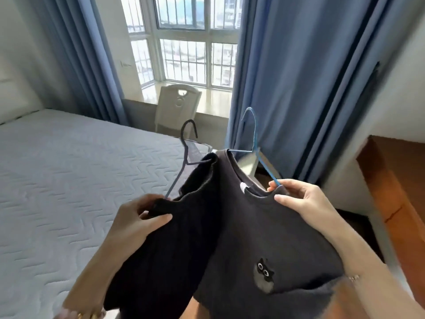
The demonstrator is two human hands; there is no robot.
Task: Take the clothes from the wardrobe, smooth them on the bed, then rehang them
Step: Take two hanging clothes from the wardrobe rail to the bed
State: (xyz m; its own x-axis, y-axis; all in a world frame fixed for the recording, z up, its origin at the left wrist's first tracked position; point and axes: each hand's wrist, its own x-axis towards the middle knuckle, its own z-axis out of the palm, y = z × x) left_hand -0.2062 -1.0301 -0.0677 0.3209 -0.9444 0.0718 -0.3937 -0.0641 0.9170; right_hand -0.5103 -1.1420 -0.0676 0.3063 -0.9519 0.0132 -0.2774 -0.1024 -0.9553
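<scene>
Black top (165, 245) and its dark hanger (185, 148) are pinched in the left hand (140, 217), grey top (264, 226) and blue hanger (254, 137) in the right hand (301, 199), both held up beside the bed (69, 169), so I would lay each flat separately, hooks apart.

Open to the left across the flat quilted top of the bed (69, 180), right up to the wall. Blocked in the middle by the black garment (161, 249) and the dark sweatshirt (264, 226) held up side by side, hooks of the dark hanger (177, 178) and blue hanger (268, 171) poking above them. Hemmed in on the right by the blue curtain (299, 88) and wooden furniture (395, 180), with a chair (178, 104) beyond the bed's far corner.
</scene>
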